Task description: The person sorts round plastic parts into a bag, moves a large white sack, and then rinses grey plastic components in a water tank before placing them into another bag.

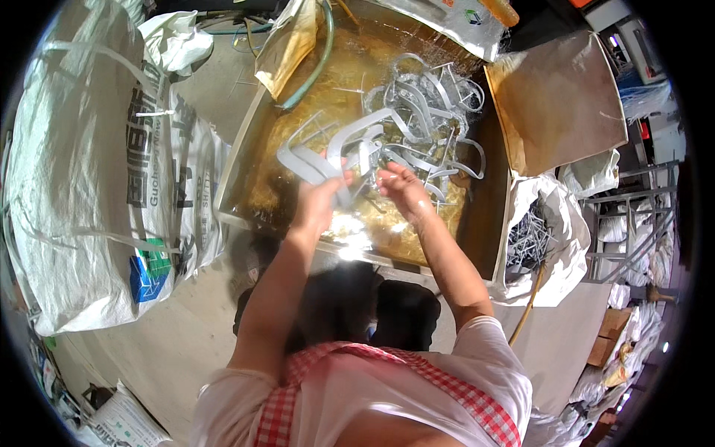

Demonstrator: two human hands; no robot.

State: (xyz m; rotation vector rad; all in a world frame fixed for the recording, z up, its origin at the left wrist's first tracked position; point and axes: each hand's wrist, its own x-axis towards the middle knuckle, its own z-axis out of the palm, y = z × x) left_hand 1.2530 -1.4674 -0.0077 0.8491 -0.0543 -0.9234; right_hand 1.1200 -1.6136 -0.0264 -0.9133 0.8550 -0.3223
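My left hand [319, 200] is closed round several grey curved plastic strips [304, 161], angular bands with rounded corners, raised over a water-filled tub [237, 167]. Close beside it, my right hand [406, 192] has its fingers bent inward at the tangle's near side. What those fingers pinch, if anything, is too small to make out. Beyond both hands, a heap of similar grey plastic strips [421, 112] with thin stems lies partly in the shallow, yellowish-brown water. Bright glare on the water sits just below my hands.
A green hose [322, 61] hangs over the tub's far left edge. Large white woven sacks [82, 186] stand at left. To the right, an open white sack [564, 257] holds thin grey plastic sticks [527, 237], below a brownish board [558, 104]. Metal shelving [633, 231] stands farther right.
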